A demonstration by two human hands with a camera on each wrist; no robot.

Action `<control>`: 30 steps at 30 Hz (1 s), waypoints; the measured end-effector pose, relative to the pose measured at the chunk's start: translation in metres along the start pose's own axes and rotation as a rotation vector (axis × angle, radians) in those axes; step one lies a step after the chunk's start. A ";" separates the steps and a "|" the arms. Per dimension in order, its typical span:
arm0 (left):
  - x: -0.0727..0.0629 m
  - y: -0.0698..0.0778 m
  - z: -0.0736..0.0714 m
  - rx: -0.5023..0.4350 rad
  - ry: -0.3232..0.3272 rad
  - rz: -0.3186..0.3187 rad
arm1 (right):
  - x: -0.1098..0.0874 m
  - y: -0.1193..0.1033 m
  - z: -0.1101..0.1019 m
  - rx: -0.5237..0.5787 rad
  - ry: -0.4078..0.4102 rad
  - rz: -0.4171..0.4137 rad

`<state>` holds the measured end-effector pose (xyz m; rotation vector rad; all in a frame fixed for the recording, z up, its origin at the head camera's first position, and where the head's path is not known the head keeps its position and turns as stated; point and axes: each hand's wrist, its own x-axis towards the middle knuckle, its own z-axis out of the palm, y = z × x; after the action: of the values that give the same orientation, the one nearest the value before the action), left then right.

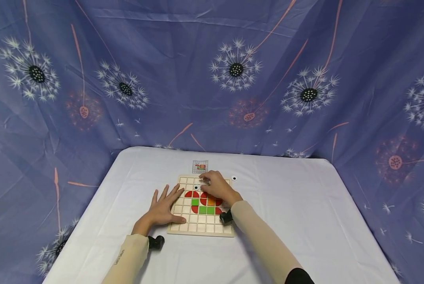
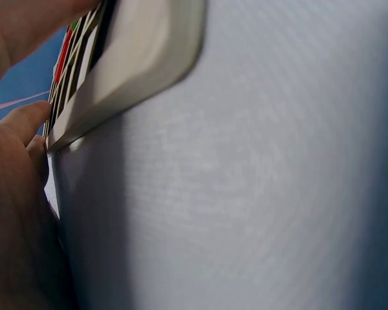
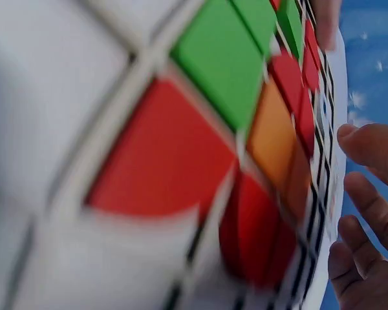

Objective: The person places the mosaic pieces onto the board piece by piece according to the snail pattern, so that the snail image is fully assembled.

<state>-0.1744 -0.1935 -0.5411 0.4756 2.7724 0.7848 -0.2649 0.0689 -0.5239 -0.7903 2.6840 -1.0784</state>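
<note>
A wooden grid board point(image 1: 200, 232) lies on the table with red, green and orange tiles in its cells. Among them are a green tile point(image 1: 195, 202), an orange tile point(image 3: 269, 126) and a red quarter-round tile point(image 3: 165, 158). My left hand point(image 1: 164, 208), fingers spread, rests on the board's left edge. Over the upper part of the board hovers my right hand point(image 1: 217, 185), fingers loosely bent. No piece shows between them in the right wrist view. An eye tile point(image 1: 196, 187) sits in a cell just left of the right thumb. The right hand covers some upper cells.
A second eye tile point(image 1: 234, 178) lies on the white cloth point(image 1: 286, 205) near the board's upper right corner. Behind the board is a small picture card point(image 1: 199, 167) with a coloured grid pattern. A blue dandelion-print curtain point(image 1: 183, 79) hangs behind the table.
</note>
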 end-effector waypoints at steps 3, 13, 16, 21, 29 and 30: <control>0.001 0.001 -0.001 0.004 -0.002 0.001 | -0.004 0.008 -0.014 0.006 0.025 0.025; 0.001 0.002 0.000 -0.003 0.008 0.002 | -0.027 0.045 -0.050 -0.026 0.129 0.162; 0.002 0.002 0.001 -0.004 0.006 0.000 | -0.034 0.057 -0.055 -0.044 0.139 0.206; 0.003 0.002 0.003 -0.004 0.010 0.003 | -0.042 0.071 -0.058 -0.080 0.159 0.237; 0.001 0.001 0.002 0.001 0.006 0.002 | -0.046 0.080 -0.054 -0.115 0.183 0.256; 0.001 0.001 0.002 0.000 0.006 0.001 | -0.046 0.080 -0.054 -0.122 0.185 0.262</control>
<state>-0.1744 -0.1916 -0.5424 0.4757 2.7779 0.7883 -0.2765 0.1736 -0.5412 -0.3542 2.9246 -0.9752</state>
